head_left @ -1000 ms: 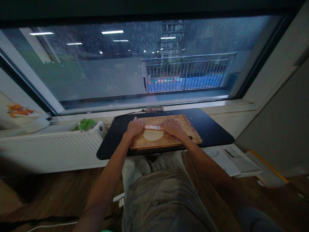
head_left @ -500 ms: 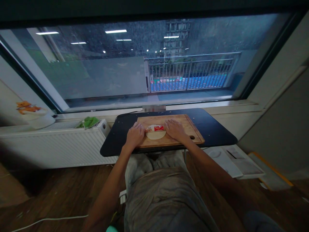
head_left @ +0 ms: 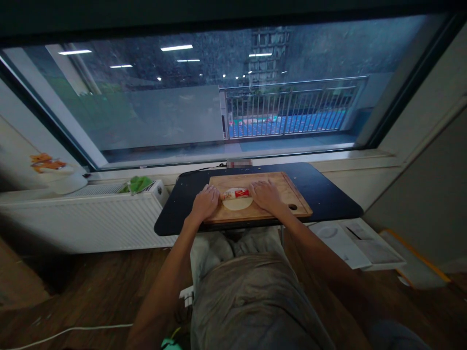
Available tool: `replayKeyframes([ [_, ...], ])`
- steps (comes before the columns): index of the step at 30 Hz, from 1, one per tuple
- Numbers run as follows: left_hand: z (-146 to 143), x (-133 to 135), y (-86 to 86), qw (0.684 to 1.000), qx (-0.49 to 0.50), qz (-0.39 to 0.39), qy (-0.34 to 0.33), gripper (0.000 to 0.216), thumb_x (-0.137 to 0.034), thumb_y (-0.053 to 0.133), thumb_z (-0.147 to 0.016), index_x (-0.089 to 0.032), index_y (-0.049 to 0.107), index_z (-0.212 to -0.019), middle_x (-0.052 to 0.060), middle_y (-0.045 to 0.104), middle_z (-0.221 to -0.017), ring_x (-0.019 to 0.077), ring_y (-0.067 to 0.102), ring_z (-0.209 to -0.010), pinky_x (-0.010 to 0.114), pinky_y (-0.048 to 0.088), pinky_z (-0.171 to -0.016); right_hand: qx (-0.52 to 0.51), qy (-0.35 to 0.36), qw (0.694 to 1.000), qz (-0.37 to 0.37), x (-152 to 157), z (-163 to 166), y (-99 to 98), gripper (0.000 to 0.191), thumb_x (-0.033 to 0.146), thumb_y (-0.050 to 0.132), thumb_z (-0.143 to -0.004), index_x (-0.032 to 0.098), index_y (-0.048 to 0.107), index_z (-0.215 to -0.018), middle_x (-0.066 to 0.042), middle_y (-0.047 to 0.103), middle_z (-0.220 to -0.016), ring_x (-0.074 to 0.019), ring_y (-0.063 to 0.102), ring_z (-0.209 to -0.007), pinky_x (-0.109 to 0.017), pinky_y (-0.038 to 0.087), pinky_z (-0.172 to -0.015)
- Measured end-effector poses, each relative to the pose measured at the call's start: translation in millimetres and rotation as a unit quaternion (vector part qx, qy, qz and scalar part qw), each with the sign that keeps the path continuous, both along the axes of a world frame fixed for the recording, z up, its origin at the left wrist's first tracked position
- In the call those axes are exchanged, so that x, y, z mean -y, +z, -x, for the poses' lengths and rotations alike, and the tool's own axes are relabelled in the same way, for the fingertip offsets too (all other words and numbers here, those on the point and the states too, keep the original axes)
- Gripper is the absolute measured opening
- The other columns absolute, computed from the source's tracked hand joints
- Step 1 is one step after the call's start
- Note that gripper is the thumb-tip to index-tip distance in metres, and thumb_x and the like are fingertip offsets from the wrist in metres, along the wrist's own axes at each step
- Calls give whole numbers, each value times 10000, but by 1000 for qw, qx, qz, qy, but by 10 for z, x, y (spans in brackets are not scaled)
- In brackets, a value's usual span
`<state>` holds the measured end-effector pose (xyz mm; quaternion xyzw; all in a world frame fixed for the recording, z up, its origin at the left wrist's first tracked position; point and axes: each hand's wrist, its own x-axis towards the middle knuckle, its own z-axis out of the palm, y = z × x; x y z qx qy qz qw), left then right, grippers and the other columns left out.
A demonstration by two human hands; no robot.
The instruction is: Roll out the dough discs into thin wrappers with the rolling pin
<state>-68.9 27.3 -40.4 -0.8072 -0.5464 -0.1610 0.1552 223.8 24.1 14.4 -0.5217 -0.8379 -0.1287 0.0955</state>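
Note:
A round, pale, flat piece of dough (head_left: 238, 204) lies on a wooden cutting board (head_left: 281, 197). Across it rests a rolling pin with a red and white printed label (head_left: 237, 194). My left hand (head_left: 207, 200) is closed over the pin's left end, and my right hand (head_left: 264, 194) over its right end. Both ends of the pin are hidden under my fingers. The middle of the pin covers part of the dough's far half.
The board sits on a small black table (head_left: 328, 204) below a window. To the left stands a white radiator (head_left: 109, 221) with a green leafy-looking item (head_left: 136, 184) on top. A white box (head_left: 361, 243) is low on the right; a white cable (head_left: 73, 329) crosses the floor.
The pin's printed label shows a slightly different side, as if turned a little. Both hands keep their places on it. The whole view has shifted slightly.

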Motion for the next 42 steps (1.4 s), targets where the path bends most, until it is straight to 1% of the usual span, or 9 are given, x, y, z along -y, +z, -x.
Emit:
replayKeyframes([
  [6, 26, -501, 163, 996, -82, 23, -20, 399, -93, 401, -1075, -72, 751, -1266, 232, 753, -1396, 308, 666, -1410, 568, 457, -1310, -12, -15, 1000, -8, 124, 30, 32, 484, 334, 296, -1207, 159, 730, -1329, -172, 759, -1395, -313, 625, -1347, -449, 398, -1153],
  [11, -12, -571, 242, 993, -101, 55, -19, 399, -82, 408, -1048, -114, 786, -1174, 222, 762, -1341, 304, 661, -1395, 566, 385, -1357, -20, 3, 999, -38, 92, 34, 9, 499, 355, 272, -1217, 175, 729, -1306, -157, 757, -1382, -312, 628, -1316, -435, 415, -1130],
  [18, -12, -220, 197, 998, -35, 59, -9, 439, -72, 395, -1060, -95, 732, -1339, 236, 724, -1487, 299, 620, -1511, 564, 395, -1363, -19, 18, 999, -34, -88, 0, 25, 432, 290, 339, -1205, 183, 737, -1334, -157, 768, -1397, -302, 646, -1339, -434, 425, -1161],
  [22, -66, 16, 188, 998, -5, 59, 29, 424, -107, 396, -1091, -73, 705, -1379, 255, 686, -1543, 296, 610, -1530, 511, 415, -1355, -1, 28, 999, -21, -214, 20, 42, 403, 272, 379, -1197, 175, 711, -1405, -169, 775, -1394, -309, 664, -1340, -430, 458, -1145],
  [26, -170, 276, 192, 994, 4, 74, 80, 422, -199, 351, -1147, -133, 700, -1373, 201, 712, -1519, 319, 553, -1581, 495, 520, -1252, -9, 25, 1000, -17, -265, 45, 55, 426, 257, 358, -1197, 170, 710, -1421, -179, 778, -1390, -317, 677, -1318, -451, 469, -1147],
  [30, -313, 559, 133, 989, 72, 38, 126, 480, -306, 290, -1189, -124, 655, -1442, 208, 643, -1628, 353, 492, -1632, 542, 501, -1265, -10, 43, 999, -21, -234, 48, 85, 419, 252, 364, -1191, 159, 710, -1409, -188, 763, -1429, -337, 641, -1380, -489, 457, -1168],
  [34, -434, 806, 52, 985, 123, -2, 124, 507, -358, 276, -1194, -161, 636, -1491, 189, 648, -1633, 338, 515, -1621, 541, 484, -1287, -35, 32, 999, -1, -210, 76, 81, 458, 274, 312, -1207, 172, 711, -1405, -177, 773, -1427, -324, 656, -1379, -519, 437, -1200],
  [38, -500, 912, 51, 983, 126, 4, 130, 524, -373, 275, -1191, -161, 641, -1500, 197, 648, -1632, 332, 517, -1619, 562, 470, -1299, -68, 15, 998, -4, -200, 111, -5, 490, 305, 287, -1217, 197, 750, -1333, -158, 797, -1386, -327, 676, -1360, -608, 379, -1259],
  [42, -508, 811, 146, 983, 117, 6, 142, 523, -376, 284, -1184, -171, 683, -1454, 194, 678, -1597, 359, 521, -1609, 618, 479, -1278, -68, 2, 998, -19, -104, 82, -89, 456, 311, 326, -1212, 215, 743, -1372, -144, 806, -1375, -327, 682, -1347, -638, 319, -1301],
])
